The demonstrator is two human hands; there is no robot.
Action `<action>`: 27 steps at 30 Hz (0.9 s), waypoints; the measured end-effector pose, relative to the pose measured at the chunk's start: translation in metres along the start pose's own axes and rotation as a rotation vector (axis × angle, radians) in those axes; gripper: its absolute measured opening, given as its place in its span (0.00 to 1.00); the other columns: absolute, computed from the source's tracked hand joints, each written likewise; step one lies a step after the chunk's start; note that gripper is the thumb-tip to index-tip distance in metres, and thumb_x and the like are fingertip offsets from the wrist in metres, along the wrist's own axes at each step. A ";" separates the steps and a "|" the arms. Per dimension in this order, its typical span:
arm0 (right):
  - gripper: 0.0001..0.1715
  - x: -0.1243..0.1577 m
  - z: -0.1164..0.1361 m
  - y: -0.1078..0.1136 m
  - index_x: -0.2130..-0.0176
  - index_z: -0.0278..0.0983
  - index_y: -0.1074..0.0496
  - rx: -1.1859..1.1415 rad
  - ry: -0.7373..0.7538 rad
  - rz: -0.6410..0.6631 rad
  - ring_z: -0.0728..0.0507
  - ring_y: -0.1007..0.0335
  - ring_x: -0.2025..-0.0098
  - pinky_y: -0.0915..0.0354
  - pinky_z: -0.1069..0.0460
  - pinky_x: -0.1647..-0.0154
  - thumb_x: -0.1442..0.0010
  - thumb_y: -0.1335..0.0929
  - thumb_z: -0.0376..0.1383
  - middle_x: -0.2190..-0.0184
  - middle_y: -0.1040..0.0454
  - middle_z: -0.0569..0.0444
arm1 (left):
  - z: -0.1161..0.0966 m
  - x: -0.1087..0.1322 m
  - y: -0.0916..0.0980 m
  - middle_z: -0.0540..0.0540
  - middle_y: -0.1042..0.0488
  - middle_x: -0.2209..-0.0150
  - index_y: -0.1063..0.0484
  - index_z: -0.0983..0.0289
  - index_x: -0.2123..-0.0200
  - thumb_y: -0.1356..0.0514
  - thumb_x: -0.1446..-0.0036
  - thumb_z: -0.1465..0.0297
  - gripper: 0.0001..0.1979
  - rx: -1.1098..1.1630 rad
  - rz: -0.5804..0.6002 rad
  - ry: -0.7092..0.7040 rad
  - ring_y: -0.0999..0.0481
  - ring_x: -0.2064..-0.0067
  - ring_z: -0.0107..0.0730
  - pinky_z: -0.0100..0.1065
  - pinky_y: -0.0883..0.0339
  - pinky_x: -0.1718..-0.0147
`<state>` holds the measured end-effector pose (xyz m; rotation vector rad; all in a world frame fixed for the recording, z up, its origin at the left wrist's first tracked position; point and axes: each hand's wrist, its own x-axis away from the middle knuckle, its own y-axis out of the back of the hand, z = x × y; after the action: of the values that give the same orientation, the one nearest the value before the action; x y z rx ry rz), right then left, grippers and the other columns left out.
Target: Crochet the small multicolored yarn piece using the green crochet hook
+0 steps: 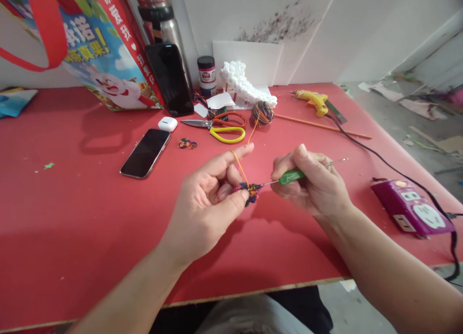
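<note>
My left hand (213, 194) pinches a small multicoloured crochet piece (252, 195) between thumb and fingers. Orange yarn (240, 166) runs over its raised index finger and down into the piece. My right hand (311, 179) is closed around the green handle of a crochet hook (291, 176). The thin metal front end of the hook reaches left to the piece, where its tip is hidden among the stitches. Another metal end sticks out to the right behind the fingers. Beyond my hands lies the multicoloured yarn ball (262, 113), its strand leading to my left index finger.
Scissors (227, 134), a small crocheted piece (187, 143), a phone (145, 153) and a white earbud case (168, 124) lie behind my left hand. A yellow glue gun (311, 101), an orange stick (325, 126) and a purple power strip (412, 207) with a black cable are rightward.
</note>
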<state>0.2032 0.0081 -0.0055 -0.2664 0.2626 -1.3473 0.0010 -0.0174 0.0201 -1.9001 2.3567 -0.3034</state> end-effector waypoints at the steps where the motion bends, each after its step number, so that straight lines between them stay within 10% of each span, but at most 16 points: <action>1: 0.30 0.000 0.000 0.000 0.74 0.35 0.18 0.008 0.007 -0.008 0.53 0.50 0.85 0.51 0.53 0.83 0.40 0.23 0.58 0.87 0.39 0.59 | 0.001 0.000 0.000 0.49 0.32 0.69 0.18 0.56 0.41 0.30 0.43 0.73 0.25 0.003 -0.003 -0.004 0.36 0.69 0.27 0.31 0.36 0.69; 27: 0.30 0.004 -0.011 -0.001 0.71 0.37 0.15 -0.027 0.031 0.067 0.52 0.48 0.84 0.48 0.53 0.81 0.35 0.26 0.59 0.85 0.39 0.59 | 0.003 -0.008 0.006 0.46 0.33 0.74 0.21 0.60 0.38 0.33 0.48 0.76 0.32 0.132 0.177 0.142 0.37 0.72 0.27 0.34 0.36 0.65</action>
<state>0.1995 0.0040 -0.0160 -0.2573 0.3138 -1.2831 -0.0027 -0.0089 0.0152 -1.6499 2.5033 -0.5790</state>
